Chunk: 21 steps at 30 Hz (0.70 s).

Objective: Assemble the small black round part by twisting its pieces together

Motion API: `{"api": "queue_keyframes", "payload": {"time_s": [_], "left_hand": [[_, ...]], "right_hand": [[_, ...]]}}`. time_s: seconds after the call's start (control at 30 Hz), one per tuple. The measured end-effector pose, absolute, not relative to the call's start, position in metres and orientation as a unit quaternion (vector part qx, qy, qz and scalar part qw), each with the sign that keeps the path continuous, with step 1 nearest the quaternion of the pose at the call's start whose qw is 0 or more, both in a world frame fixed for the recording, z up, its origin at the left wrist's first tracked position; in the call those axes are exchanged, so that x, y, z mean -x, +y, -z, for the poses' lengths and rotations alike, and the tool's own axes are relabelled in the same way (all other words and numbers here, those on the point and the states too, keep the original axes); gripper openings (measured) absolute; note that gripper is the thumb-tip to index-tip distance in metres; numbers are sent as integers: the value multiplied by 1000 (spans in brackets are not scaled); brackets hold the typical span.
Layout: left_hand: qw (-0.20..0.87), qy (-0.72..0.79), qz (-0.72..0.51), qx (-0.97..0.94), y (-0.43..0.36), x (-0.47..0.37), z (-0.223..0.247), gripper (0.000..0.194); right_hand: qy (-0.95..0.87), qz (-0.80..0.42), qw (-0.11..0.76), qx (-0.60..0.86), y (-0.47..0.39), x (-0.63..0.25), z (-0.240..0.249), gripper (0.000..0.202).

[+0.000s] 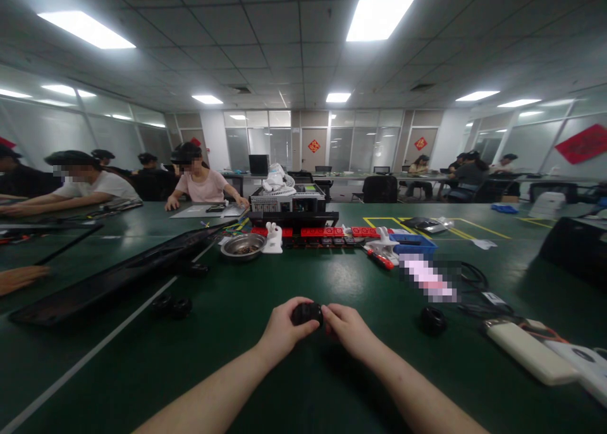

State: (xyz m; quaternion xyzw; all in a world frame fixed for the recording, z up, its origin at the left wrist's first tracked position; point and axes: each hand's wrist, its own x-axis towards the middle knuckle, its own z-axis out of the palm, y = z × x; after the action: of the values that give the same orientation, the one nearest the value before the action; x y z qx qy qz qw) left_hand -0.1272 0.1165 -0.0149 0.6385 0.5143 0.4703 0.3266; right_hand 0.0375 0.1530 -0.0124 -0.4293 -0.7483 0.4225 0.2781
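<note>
Over the near middle of the green table, my left hand is closed round a small black rounded part that looks like a caster wheel. My right hand pinches at that part's right edge with thumb and forefinger; its other fingers are curled under. Whether a smaller piece sits between those fingertips is hidden. A similar black rounded part lies to the right of my right hand. Two more, one black part and its neighbour, rest close together on the left.
A long black panel lies at left. Ahead are a metal bowl with small pieces, red strips, an opened computer case, a red-handled tool and a blue tray. A white power bank-like block lies right. Co-workers sit opposite.
</note>
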Motion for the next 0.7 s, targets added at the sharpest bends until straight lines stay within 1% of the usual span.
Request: {"api": "queue_keyframes", "payload": {"time_s": [0.13,0.3,0.4,0.5,0.63,0.7], "left_hand": [[343,503,-471,-639,118,128,18,39],[418,473,-488,-603,123,129,24,44],[404,479,-486,-610,123,129,25,44],[401,479,-489,-608,124,130,27,44],[499,455,-489,-552,128,130,31,46],[529,458,-485,-525,129,129,32,45]], "right_hand": [[-767,-402,273,419,149,-37,5,36],[-802,-318,281,420,143,-38,-4,27],[-800,-316,278,428,143,-37,-2,28],[-800,-327,287,412,144,-36,0,23],[-814,-333,295,374,144,-38,0,29],[-821,-322,290,371,143,-40,-1,31]]}}
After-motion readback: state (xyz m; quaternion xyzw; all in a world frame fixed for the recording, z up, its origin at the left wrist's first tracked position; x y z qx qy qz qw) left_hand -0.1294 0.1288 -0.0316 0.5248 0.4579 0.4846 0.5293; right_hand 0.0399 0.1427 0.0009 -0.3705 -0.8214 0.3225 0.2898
